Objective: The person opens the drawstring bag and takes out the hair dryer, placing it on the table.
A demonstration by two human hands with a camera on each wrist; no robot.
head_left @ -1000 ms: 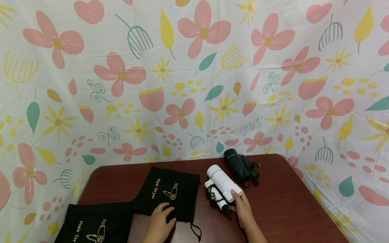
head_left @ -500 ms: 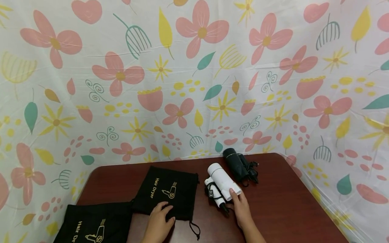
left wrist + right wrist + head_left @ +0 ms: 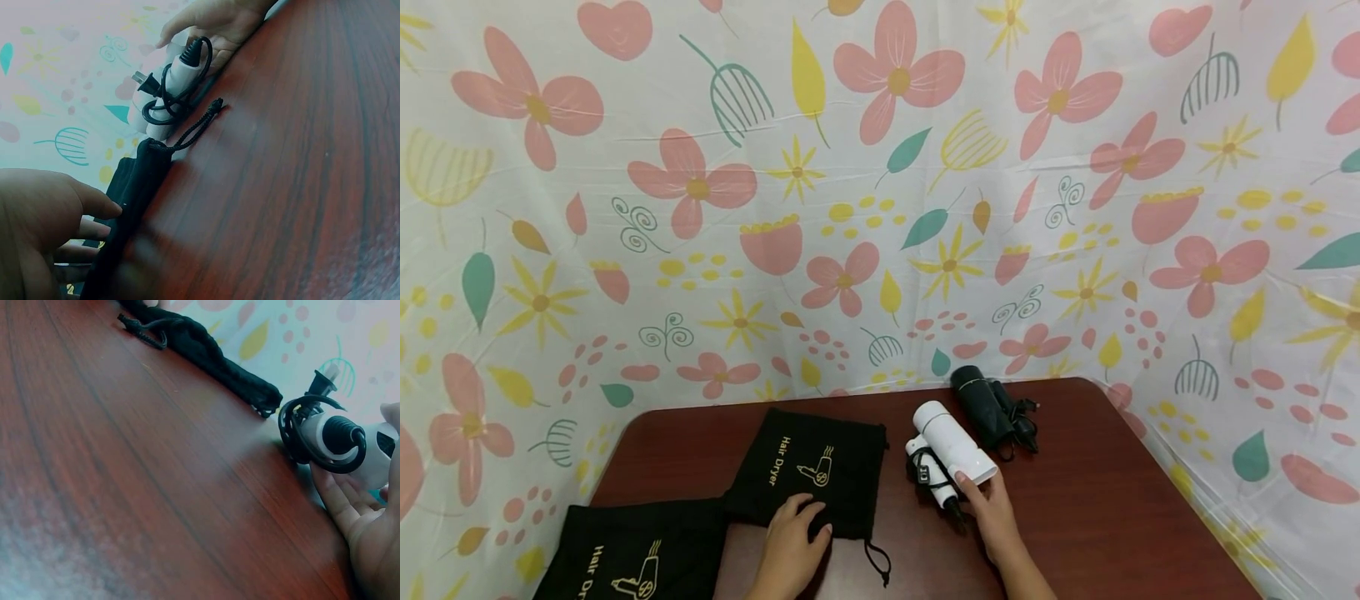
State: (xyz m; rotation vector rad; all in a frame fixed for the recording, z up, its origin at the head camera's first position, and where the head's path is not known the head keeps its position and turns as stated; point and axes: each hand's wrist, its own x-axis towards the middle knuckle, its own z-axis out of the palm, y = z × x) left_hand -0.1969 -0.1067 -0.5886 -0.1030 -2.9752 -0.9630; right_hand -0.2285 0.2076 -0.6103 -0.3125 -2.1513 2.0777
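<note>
My right hand (image 3: 994,514) holds the near end of a white folding hair dryer (image 3: 952,443), thumb over its barrel and fingers reaching underneath. The dryer's handle is folded alongside, with its black cord (image 3: 297,434) wound round it and the plug (image 3: 147,83) sticking out. My left hand (image 3: 790,542) lies with loosely bent fingers on the near edge of a black drawstring bag (image 3: 850,492) printed "Hair Dryer" in gold. In the left wrist view its thumb and fingertips touch the bag's cloth. The bag lies flat to the left of the white dryer.
A dark green hair dryer (image 3: 983,408) with a bundled cord lies at the back right of the brown wooden table (image 3: 1112,500). Another black bag (image 3: 647,533) lies at the front left, touching the first. A floral curtain (image 3: 880,208) hangs behind the table.
The white dryer's near end has turned slightly, and my right thumb has shifted left across it. The bag under my left hand has slid a little left and away.
</note>
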